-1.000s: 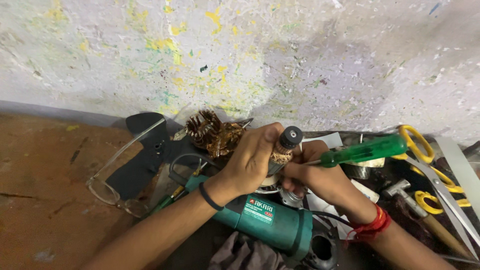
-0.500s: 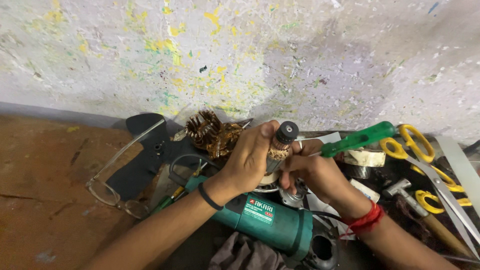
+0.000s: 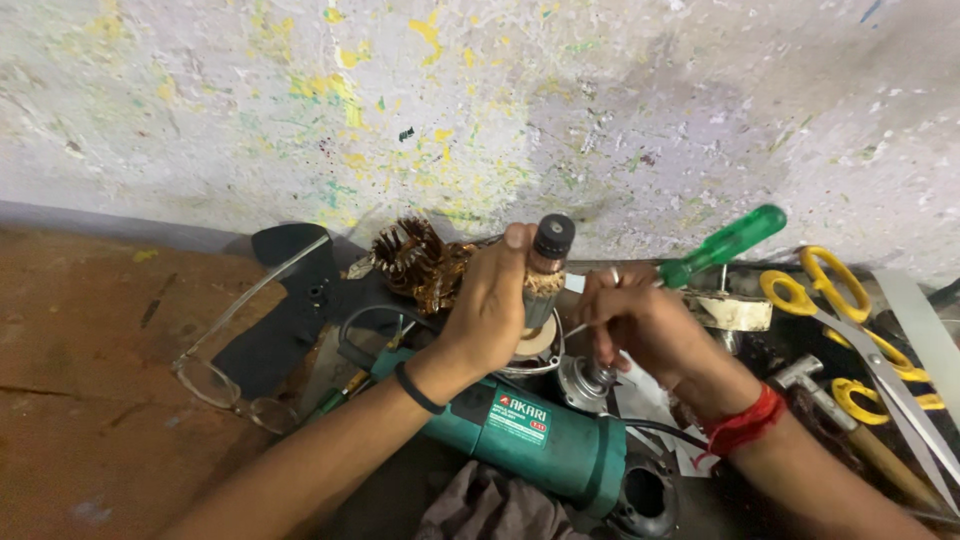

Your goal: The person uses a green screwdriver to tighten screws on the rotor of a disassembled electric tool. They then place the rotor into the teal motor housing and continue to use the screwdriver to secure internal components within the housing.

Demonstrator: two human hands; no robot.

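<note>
Standing upright, armature (image 3: 543,275) sits within left hand (image 3: 490,305).

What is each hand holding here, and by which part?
Left hand: motor armature, gripped around its winding body. Right hand: green-handled screwdriver, held low on the handle.

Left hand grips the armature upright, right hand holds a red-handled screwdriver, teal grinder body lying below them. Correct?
Not quite: the screwdriver handle is green, not red, as the head view shows. The rest holds: the left hand grips the armature upright, the right hand holds the screwdriver, and the teal grinder body lies below them.
</note>
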